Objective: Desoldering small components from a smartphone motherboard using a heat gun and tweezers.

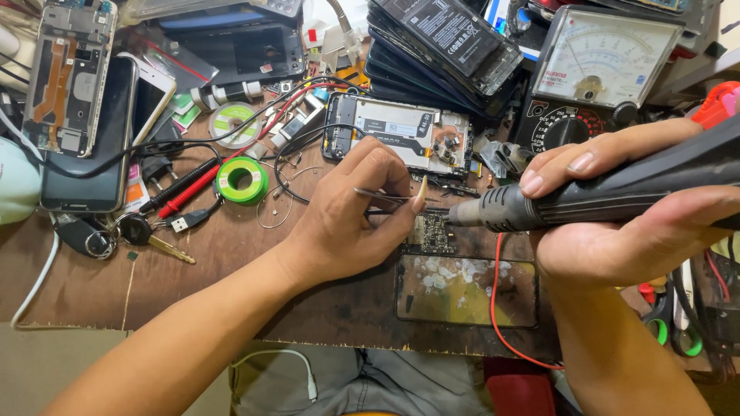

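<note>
My left hand (354,212) pinches thin metal tweezers (389,197), their tips over a small dark circuit board (428,233) on the wooden bench. My right hand (617,223) grips the black handle of a hot-air tool (609,192), held level, its metal nozzle (459,213) pointing left at the board's upper edge. The tweezer tips and the nozzle nearly meet above the board. Just behind lies an opened phone frame (401,132) with its inner parts showing.
A glass panel (462,291) with white smears lies near the front edge. An analog multimeter (597,69) stands back right, stacked phones (443,42) behind. A green tape roll (241,179), keys (139,231), red and black probes and more phones (85,131) fill the left.
</note>
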